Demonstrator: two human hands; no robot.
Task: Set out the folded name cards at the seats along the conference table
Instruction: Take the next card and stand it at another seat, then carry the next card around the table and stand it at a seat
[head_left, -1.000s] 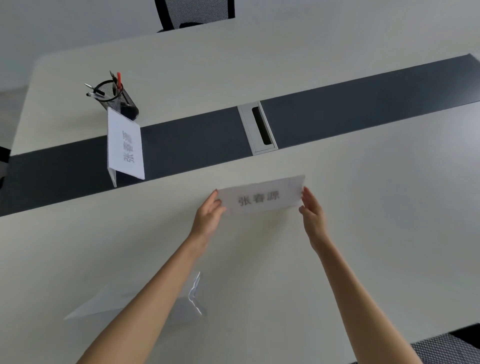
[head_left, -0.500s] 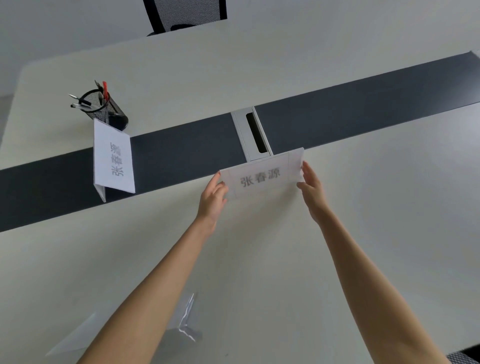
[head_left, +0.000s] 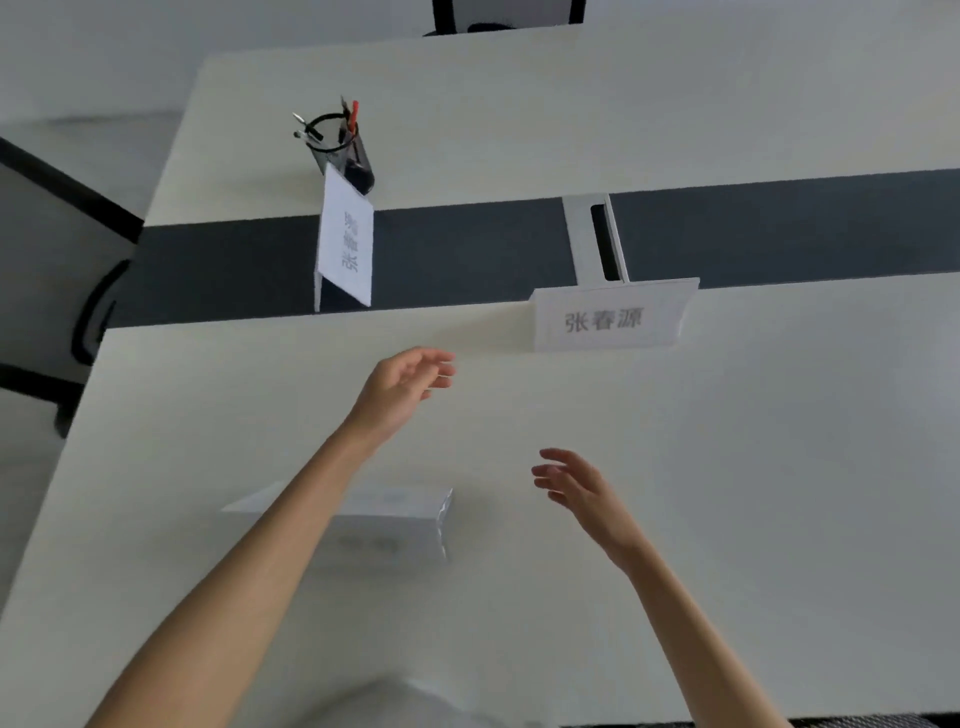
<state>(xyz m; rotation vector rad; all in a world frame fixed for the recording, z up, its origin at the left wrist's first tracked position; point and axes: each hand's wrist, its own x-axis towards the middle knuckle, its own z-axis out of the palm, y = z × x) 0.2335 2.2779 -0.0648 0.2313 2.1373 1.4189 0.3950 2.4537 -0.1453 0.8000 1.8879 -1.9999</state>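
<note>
Standing free now, the white folded paper name card (head_left: 610, 318) printed with grey characters sits at the near edge of the dark grey centre strip (head_left: 467, 249), released since half a second ago (one seat done, I judge). Nearer than the strip, the left hand (head_left: 402, 387) and right hand (head_left: 582, 488) hover apart, fingers spread, empty.

The bare left hand (head_left: 402, 387) was open, its fingers spread. The bare right hand (head_left: 576, 486) was open too, nearer the body. Both held nothing.
</note>
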